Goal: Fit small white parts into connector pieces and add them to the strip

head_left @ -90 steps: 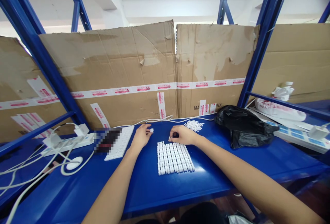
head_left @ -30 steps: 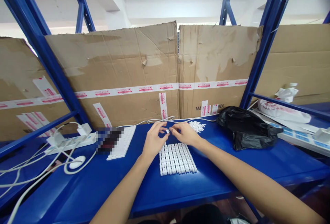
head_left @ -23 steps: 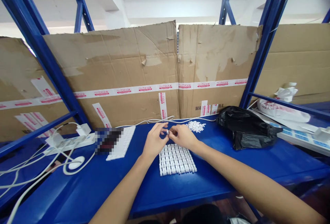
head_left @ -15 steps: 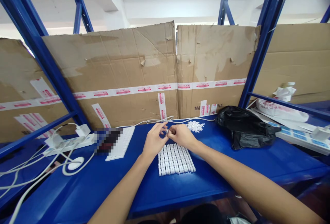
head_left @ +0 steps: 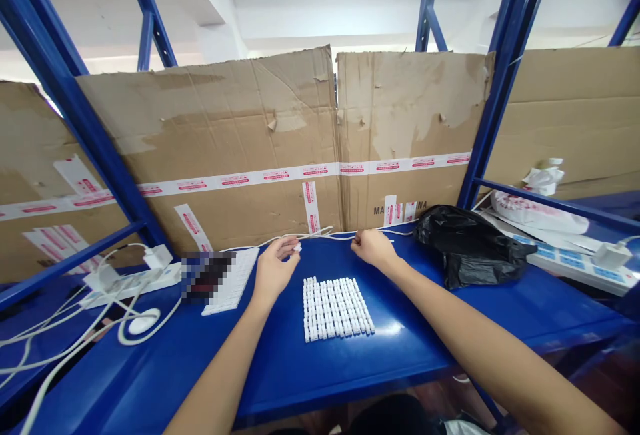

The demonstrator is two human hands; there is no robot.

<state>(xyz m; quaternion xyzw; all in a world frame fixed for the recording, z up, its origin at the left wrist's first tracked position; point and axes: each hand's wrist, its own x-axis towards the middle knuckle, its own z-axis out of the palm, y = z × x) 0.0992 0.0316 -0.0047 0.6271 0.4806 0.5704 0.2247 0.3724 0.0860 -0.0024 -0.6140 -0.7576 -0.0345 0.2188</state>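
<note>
A block of small white plastic parts point(head_left: 336, 308) set in tidy rows lies on the blue shelf point(head_left: 320, 368) in front of me. My left hand point(head_left: 274, 268) rests left of it, pinching one small white part point(head_left: 297, 247) between thumb and fingers. My right hand point(head_left: 369, 247) reaches to the back right, fingers curled down over the heap of loose white parts, which it hides. What the right fingers hold cannot be seen.
A crumpled black plastic bag point(head_left: 470, 248) lies at the right. A second white block point(head_left: 231, 279) and a blurred patch sit at the left, beside a power strip point(head_left: 131, 277) and white cables point(head_left: 90, 328). Cardboard sheets point(head_left: 280, 148) wall the back. Blue uprights point(head_left: 500, 81) frame the shelf.
My hands were together above the block with a small part between them. They have parted: the right hand moved back-right onto the loose heap, the left drew left, keeping the part.
</note>
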